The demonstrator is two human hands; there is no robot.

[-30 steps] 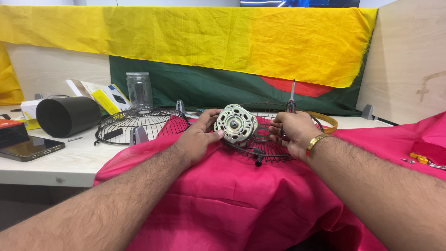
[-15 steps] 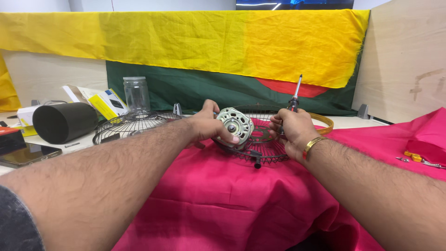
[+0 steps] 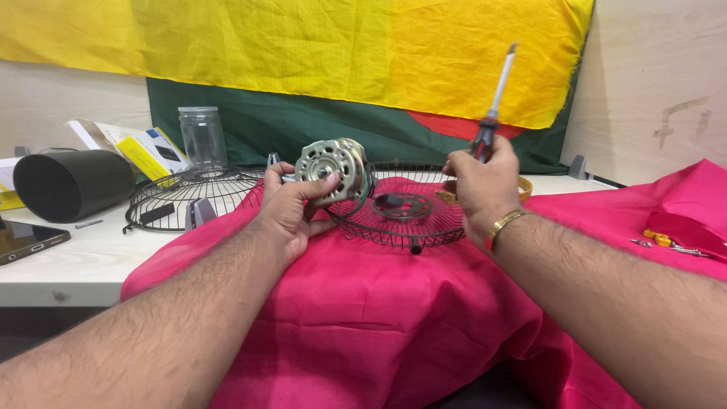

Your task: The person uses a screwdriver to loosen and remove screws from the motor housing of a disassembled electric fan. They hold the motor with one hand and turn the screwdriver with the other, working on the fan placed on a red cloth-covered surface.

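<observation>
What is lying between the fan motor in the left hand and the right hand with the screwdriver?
In the head view, a wire fan guard lies on the pink cloth between fan motor and right hand.

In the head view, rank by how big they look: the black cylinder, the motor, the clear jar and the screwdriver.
1. Black cylinder
2. Motor in left hand
3. Clear jar; sits farther back, so unsure against the motor
4. Screwdriver in right hand: long but thinnest

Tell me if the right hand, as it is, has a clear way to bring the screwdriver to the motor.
Probably yes. The right hand grips the screwdriver upright, beside the motor that the left hand holds up above the fan guard. Nothing stands between them; the tool would need tipping over, though.
</observation>
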